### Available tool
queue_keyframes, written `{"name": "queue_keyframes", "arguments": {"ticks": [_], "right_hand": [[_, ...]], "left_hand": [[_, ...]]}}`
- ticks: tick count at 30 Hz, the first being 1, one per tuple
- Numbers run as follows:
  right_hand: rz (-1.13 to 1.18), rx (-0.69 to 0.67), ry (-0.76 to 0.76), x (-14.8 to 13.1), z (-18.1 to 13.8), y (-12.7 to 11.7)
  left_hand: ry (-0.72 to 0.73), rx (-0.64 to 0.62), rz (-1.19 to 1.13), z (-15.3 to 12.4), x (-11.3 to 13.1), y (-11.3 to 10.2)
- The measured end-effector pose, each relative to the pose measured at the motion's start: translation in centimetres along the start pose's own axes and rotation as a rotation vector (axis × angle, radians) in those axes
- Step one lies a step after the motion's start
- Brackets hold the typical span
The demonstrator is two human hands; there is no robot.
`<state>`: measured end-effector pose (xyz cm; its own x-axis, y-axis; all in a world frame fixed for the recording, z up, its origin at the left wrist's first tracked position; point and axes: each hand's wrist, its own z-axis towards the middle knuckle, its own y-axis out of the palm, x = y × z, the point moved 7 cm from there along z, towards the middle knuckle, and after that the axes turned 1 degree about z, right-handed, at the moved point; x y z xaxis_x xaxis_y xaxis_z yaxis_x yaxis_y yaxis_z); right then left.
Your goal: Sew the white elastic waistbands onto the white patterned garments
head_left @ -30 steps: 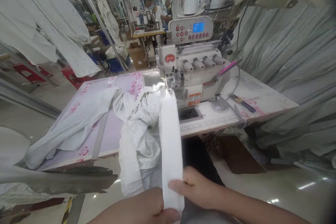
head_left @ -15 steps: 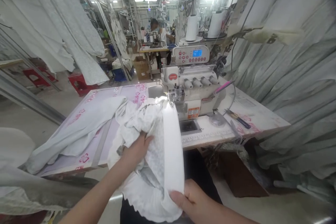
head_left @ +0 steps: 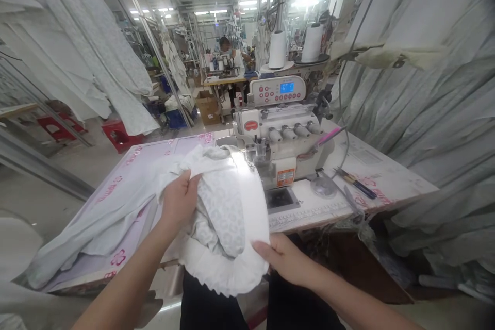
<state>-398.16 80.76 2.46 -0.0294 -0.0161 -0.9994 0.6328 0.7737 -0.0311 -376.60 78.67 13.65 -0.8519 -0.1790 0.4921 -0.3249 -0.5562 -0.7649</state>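
Observation:
A pale, leopard-patterned garment [head_left: 226, 201] with a wide white band [head_left: 253, 201] lies across the front of a white overlock sewing machine [head_left: 286, 129]. The band's far end reaches the machine's needle area, under the lit presser foot. My left hand [head_left: 180, 201] grips the bunched cloth on the left side, thumb on top. My right hand [head_left: 284, 258] pinches the band's outer edge at the lower right, thumb above and fingers beneath. The near edge of the band hangs in ruffles over my lap. More of the cloth trails left over the table.
The sewing table [head_left: 406, 180] carries black-handled snips [head_left: 358, 185] right of the machine. Two white thread cones [head_left: 277, 50] stand behind it. Hanging cloth [head_left: 436, 129] crowds the right side. A red stool [head_left: 119, 135] is at left; a person [head_left: 232, 56] works farther back.
My left hand has moved left and up, spreading the cloth so the patterned panel shows flatter. My right hand has risen slightly, still on the band. The view has shifted a little.

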Motion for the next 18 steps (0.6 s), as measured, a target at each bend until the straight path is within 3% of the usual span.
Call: {"name": "queue_keyframes", "arguments": {"ticks": [10,12,14,16,18], "right_hand": [[0.092,0.092,0.058,-1.5,4.7,-3.4],[0.128,0.131,0.071,-1.8,5.6,-4.0],[0.18,0.171,0.092,-2.0,6.3,-4.3],[0.244,0.209,0.109,-2.3,6.9,-4.5],[0.307,0.238,0.112,-2.6,7.2,-4.6]], "left_hand": [[0.034,0.135,-0.005,6.1,0.8,0.0],[0.031,0.153,0.001,6.2,1.4,0.0],[0.117,0.176,0.009,4.3,3.1,0.0],[0.316,0.108,0.038,0.5,5.9,0.9],[0.504,-0.156,0.099,-4.0,8.3,3.6]]}}
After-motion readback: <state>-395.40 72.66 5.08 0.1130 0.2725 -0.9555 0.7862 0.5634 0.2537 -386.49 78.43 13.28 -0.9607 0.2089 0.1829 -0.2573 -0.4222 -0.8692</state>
